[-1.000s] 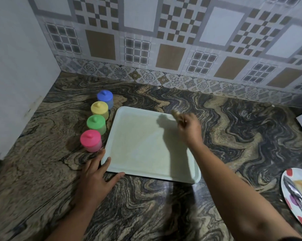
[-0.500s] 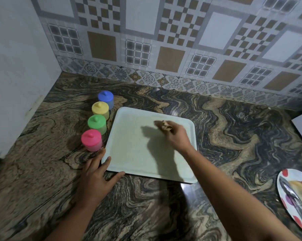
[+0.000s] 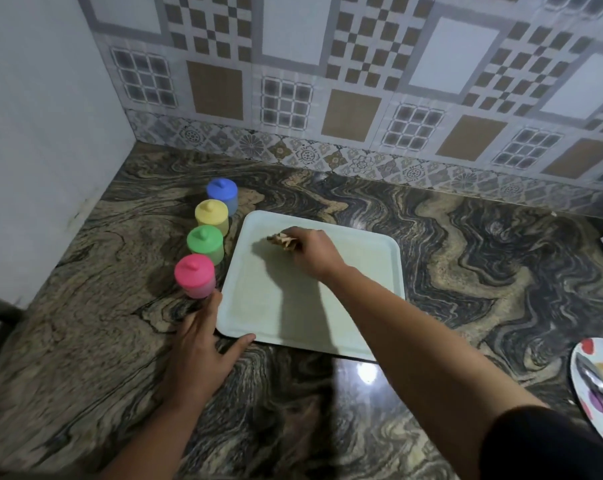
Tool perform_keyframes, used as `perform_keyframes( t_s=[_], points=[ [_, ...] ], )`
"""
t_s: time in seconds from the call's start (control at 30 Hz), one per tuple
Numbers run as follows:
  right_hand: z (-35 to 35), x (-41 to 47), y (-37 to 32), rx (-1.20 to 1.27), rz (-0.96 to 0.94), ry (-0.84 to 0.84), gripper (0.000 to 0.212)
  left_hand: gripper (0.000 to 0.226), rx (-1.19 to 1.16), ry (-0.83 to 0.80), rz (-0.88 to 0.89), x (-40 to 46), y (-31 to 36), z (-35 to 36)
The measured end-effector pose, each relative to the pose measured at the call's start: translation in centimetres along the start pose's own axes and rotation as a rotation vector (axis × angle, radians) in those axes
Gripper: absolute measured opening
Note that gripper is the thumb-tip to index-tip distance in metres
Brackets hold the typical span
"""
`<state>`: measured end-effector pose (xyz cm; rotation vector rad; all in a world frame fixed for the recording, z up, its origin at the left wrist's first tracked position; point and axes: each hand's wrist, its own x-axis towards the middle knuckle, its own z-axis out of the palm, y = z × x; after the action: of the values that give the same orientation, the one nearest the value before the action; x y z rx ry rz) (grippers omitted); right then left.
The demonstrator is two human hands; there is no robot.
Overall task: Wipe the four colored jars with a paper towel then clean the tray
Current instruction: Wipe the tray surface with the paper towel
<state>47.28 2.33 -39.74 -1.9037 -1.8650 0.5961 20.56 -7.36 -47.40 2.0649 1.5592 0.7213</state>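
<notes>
Crumpled paper towel (image 3: 282, 240) is gripped in curled right hand (image 3: 313, 252) fingers — pressed onto tray (image 3: 379, 292). Tray corner is braced by left hand (image 3: 198, 344) — fingers straight, spread on worktop (image 3: 85, 341).

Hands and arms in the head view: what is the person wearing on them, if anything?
Both hands are bare: no gloves, rings, watch or bracelets show on the left hand or the right hand. Both forearms are uncovered too. The only clothing in view is a dark sleeve on the right upper arm at the lower right edge. The left arm leaves the picture before any sleeve shows.
</notes>
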Motion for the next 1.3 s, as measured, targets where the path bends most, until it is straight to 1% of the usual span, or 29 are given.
perform_keyframes(
  t_s=[0.07, 0.13, 0.2, 0.27, 0.3, 0.33, 0.37, 0.43, 0.47, 0.5, 0.6, 0.63, 0.7, 0.77, 0.8, 0.87, 0.93, 0.97, 1.0, 1.03, 1.07, 1.1, 1.13, 1.17, 1.2, 1.23, 1.27, 1.3],
  points=[
    [2.8, -0.2, -1.5, -0.03, -0.029, 0.059, 0.041, 0.1, -0.023, -0.006, -0.006, 0.0, 0.0, 0.0],
    [6.4, -2.9, -3.0, 0.012, -0.171, 0.037, 0.035, 0.101, -0.037, -0.011, 0.004, 0.1, -0.1, 0.1],
    [7.7, -6.4, -3.1, 0.035, -0.392, -0.1, 0.039, 0.103, -0.052, -0.021, 0.012, 0.1, 0.1, 0.0],
    [6.8, -7.9, -1.7, -0.001, -0.531, -0.259, 0.041, 0.103, -0.058, -0.031, 0.006, 0.0, 0.2, -0.2],
    [5.9, -7.3, -0.7, -0.038, -0.573, -0.289, 0.04, 0.102, -0.041, -0.03, 0.005, -0.1, 0.4, -0.4],
    [5.0, -6.0, 0.0, -0.066, -0.571, -0.273, 0.039, 0.101, -0.015, -0.032, 0.005, -0.1, 0.6, -0.5],
    [4.4, -4.2, 0.5, -0.096, -0.513, -0.218, 0.038, 0.099, 0.008, -0.04, 0.003, 0.0, 0.7, -0.5],
    [3.9, -0.8, 0.5, -0.112, -0.356, -0.046, 0.036, 0.094, 0.041, -0.047, 0.005, 0.0, 0.5, -0.4],
    [4.2, 0.1, 0.4, -0.118, -0.294, -0.001, 0.036, 0.09, 0.04, -0.044, 0.008, -0.1, 0.3, -0.2],
    [4.7, 0.2, 0.5, -0.106, -0.263, 0.008, 0.037, 0.086, 0.04, -0.04, 0.014, -0.1, 0.2, -0.1],
    [6.1, -2.6, -0.2, -0.07, -0.276, 0.002, 0.044, 0.074, 0.076, -0.02, 0.059, 0.4, -0.2, 0.4],
    [6.1, -3.5, -0.3, -0.054, -0.276, -0.012, 0.044, 0.07, 0.089, 0.005, 0.045, 0.4, 0.0, 0.7],
    [6.3, -3.8, -0.1, -0.033, -0.26, -0.014, 0.04, 0.06, 0.1, 0.082, -0.055, 0.7, 1.0, 1.2],
    [6.4, -3.3, -0.5, -0.039, -0.219, -0.015, 0.038, 0.056, 0.158, 0.096, -0.128, 1.2, 1.7, 1.6],
    [6.4, -3.7, -0.7, -0.041, -0.229, -0.04, 0.039, 0.056, 0.201, 0.088, -0.14, 1.1, 1.9, 1.9],
    [6.2, -5.4, -1.2, -0.066, -0.33, -0.09, 0.04, 0.053, 0.257, 0.088, -0.166, 0.8, 2.1, 2.1],
    [6.3, -7.4, -1.4, -0.103, -0.52, -0.151, 0.041, 0.05, 0.281, 0.097, -0.181, 0.9, 2.1, 2.2],
    [6.4, -8.0, -0.9, -0.106, -0.604, -0.188, 0.045, 0.049, 0.292, 0.105, -0.181, 0.9, 2.0, 2.2],
    [6.3, -8.1, -0.6, -0.118, -0.651, -0.217, 0.046, 0.049, 0.295, 0.11, -0.181, 0.8, 2.0, 2.3],
    [5.9, -7.5, -0.2, -0.144, -0.676, -0.21, 0.043, 0.048, 0.29, 0.111, -0.18, 0.9, 2.2, 2.3],
    [5.7, -6.1, 0.6, -0.167, -0.69, -0.163, 0.039, 0.047, 0.284, 0.111, -0.185, 0.9, 2.1, 2.4],
    [5.2, -4.4, 1.1, -0.159, -0.634, -0.099, 0.038, 0.045, 0.277, 0.119, -0.194, 0.9, 2.2, 2.5],
    [4.6, -2.5, 1.3, -0.137, -0.492, -0.011, 0.038, 0.043, 0.279, 0.13, -0.199, 1.0, 2.1, 2.4],
    [4.3, -0.6, 1.2, -0.12, -0.302, 0.068, 0.038, 0.041, 0.284, 0.135, -0.203, 1.1, 2.0, 2.5],
    [4.1, 0.6, 0.8, -0.096, -0.144, 0.11, 0.038, 0.04, 0.287, 0.138, -0.202, 1.1, 2.0, 2.5],
    [4.5, 1.1, 0.4, -0.082, -0.072, 0.117, 0.036, 0.04, 0.286, 0.144, -0.199, 1.1, 2.0, 2.5],
    [5.1, 0.5, -0.3, -0.069, -0.096, 0.103, 0.033, 0.039, 0.285, 0.15, -0.197, 1.0, 2.0, 2.5],
    [5.7, -0.9, -0.8, -0.053, -0.195, 0.063, 0.029, 0.039, 0.282, 0.158, -0.193, 0.9, 2.1, 2.5]
  ],
)
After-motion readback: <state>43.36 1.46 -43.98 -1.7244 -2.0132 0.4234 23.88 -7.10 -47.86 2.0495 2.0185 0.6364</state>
